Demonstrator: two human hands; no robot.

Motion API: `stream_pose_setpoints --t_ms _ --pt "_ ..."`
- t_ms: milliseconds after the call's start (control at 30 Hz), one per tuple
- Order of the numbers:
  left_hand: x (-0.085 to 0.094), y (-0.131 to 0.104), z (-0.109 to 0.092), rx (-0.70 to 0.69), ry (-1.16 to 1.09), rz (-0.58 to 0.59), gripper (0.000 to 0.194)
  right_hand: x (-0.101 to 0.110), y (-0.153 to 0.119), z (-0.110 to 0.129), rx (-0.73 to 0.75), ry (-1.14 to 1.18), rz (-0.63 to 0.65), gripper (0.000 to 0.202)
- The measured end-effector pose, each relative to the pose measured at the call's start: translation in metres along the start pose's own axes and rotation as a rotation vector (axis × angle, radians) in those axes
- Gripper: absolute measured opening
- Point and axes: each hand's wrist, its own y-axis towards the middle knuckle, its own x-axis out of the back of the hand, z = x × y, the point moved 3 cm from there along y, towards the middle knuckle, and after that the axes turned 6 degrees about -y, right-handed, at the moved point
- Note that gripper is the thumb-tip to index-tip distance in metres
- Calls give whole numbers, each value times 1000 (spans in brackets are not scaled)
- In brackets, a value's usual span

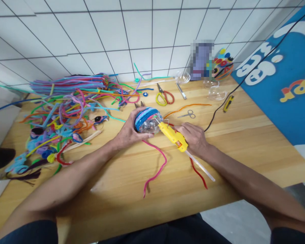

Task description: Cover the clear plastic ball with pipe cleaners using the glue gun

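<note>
My left hand (131, 130) is wrapped round the left side of a clear ball (148, 121) whose upper part is covered with blue, purple and pink fuzzy strips. My right hand (194, 137) grips a yellow glue gun (173, 136), its nozzle pointing at the ball's clear right side. Whether the tip touches the surface cannot be made out. A clear glue stick (200, 166) sticks out of the gun's rear. A pink pipe cleaner (164, 159) trails from below the ball over the table. Under my right hand lies a red pipe cleaner (198, 173).
Tangled pipe cleaners (71, 112) cover the table's left side. Beyond the ball lie red-and-yellow scissors (165, 96), small scissors (189, 114), an orange pipe cleaner (188, 107) and clear half-shells (217, 93). A black cable (220, 105) runs behind my right hand, near a yellow cutter (228, 103).
</note>
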Motion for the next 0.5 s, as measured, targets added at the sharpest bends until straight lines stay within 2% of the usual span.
stream_pose_setpoints --t_ms 267,500 --pt "-3 1 -4 -42 28 6 103 -3 1 3 11 -67 24 24" --pt "-5 0 -3 -64 34 -5 103 0 0 2 2 -87 48 26"
